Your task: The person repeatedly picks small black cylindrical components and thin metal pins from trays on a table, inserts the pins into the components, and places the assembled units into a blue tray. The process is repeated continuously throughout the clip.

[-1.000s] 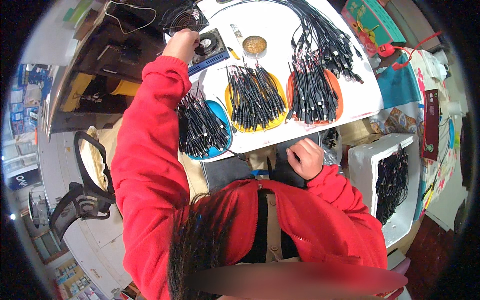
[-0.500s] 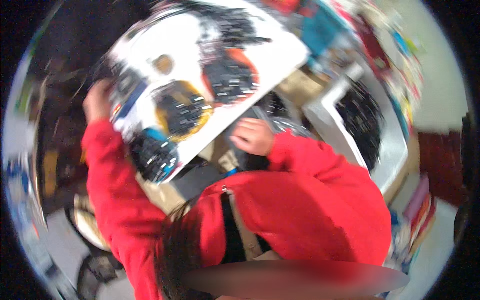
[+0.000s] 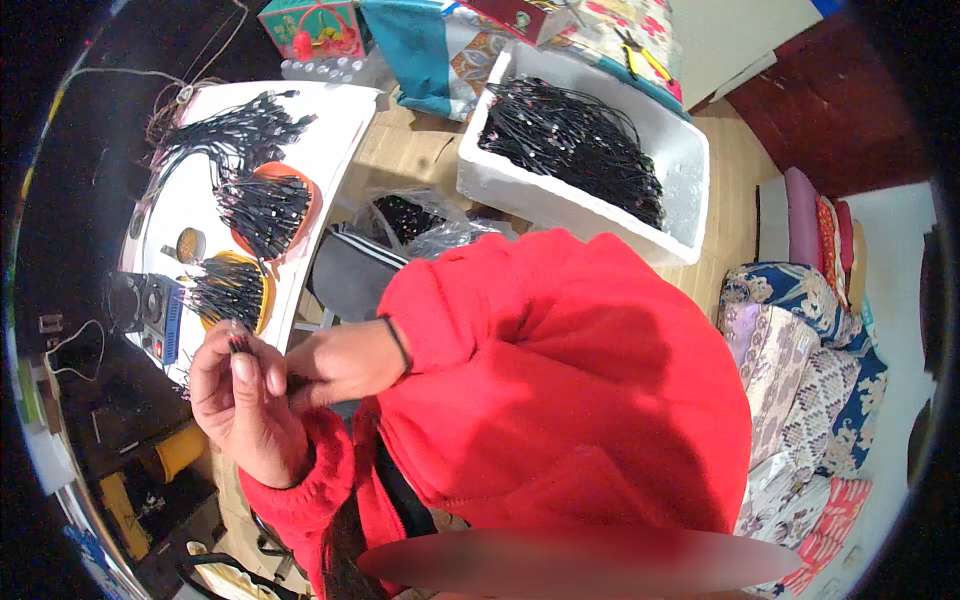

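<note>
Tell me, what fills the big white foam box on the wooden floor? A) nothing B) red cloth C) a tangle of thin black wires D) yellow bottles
C: the big white foam box holds a heap of thin black wires.

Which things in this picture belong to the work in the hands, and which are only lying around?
Belonging to the work:
- left hand pinching a small black wire piece
- right hand meeting it
- black wire bundles on the yellow dish and orange dish
- white foam box full of black wires

Lying about:
- folded patterned fabrics
- teal gift box
- yellow-handled pliers
</note>
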